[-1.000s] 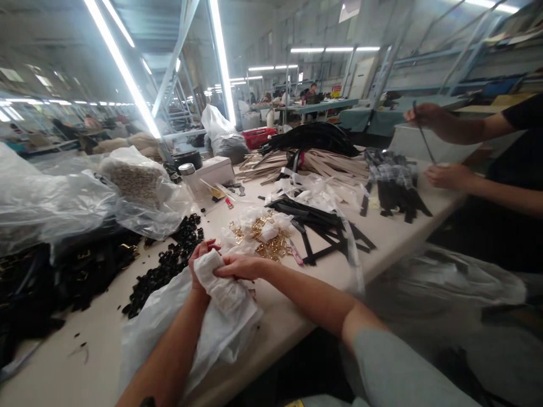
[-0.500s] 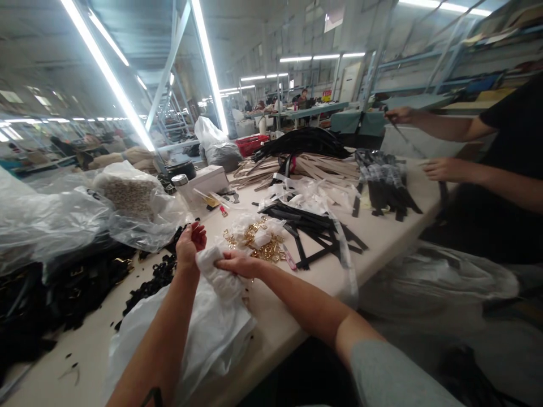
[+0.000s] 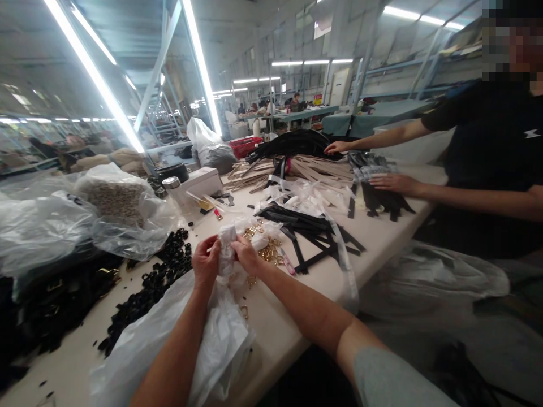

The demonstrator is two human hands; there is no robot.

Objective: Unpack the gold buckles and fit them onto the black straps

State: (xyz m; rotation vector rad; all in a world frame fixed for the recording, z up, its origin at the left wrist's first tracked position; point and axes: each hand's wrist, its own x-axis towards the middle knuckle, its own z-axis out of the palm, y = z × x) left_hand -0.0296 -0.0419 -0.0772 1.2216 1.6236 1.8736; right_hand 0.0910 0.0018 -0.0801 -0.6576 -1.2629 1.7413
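Between my hands is a crumpled white plastic bag (image 3: 227,249), held upright over the near part of the table. My left hand (image 3: 206,260) grips its left side, and my right hand (image 3: 246,255) pinches its right side. What the bag contains, if anything, cannot be made out. Just beyond my right hand lies a heap of gold buckles (image 3: 269,249), with small white packets among them. A larger white plastic sheet or bag (image 3: 169,328) is spread under my left forearm. To its left is a pile of small black loops (image 3: 163,280).
Black straps (image 3: 314,232) and a pink-handled tool (image 3: 287,261) lie right of the buckles. Beige strips (image 3: 322,169) are stacked behind. At the right, a co-worker's hand (image 3: 394,183) rests on bundled black straps. A metal-lidded bottle (image 3: 172,192) and clear bags (image 3: 123,209) stand left.
My left hand has closed on the white bag, which now stands more upright and a little farther right. The co-worker has leaned in, one hand reaching to the black strips at the back.
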